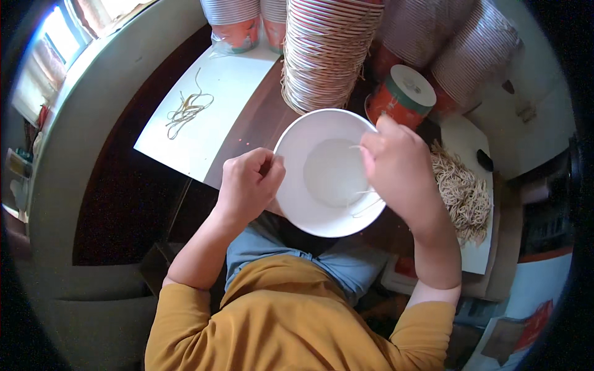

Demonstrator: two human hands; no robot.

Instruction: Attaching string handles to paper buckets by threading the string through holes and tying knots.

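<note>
I see one dark table (260, 117) across the middle of the frame. One big stack of striped paper bowls (328, 49) stands at top centre, and at least two more stacks (458, 43) lean at the upper right; I can't count the bowls in any of them. Two wrapped cup stacks (238, 21) sit at the top, left of centre. One white sheet (223, 105) lies at the upper left and carries a small tangle of strands (187, 110). One white board (473, 185) at the right holds one pile of noodles (461, 191). One red cup with a white lid (402, 96) stands just above my right hand.

One white bowl (309, 179) sits at frame centre, tilted towards me, held between both hands. My left hand (249, 182) is curled and pinches the bowl's left rim. My right hand (399, 164) is over the right rim, fingers pressed together and pinching a few thin strands (362, 201) that trail inside the bowl. I can't count those strands exactly.
</note>
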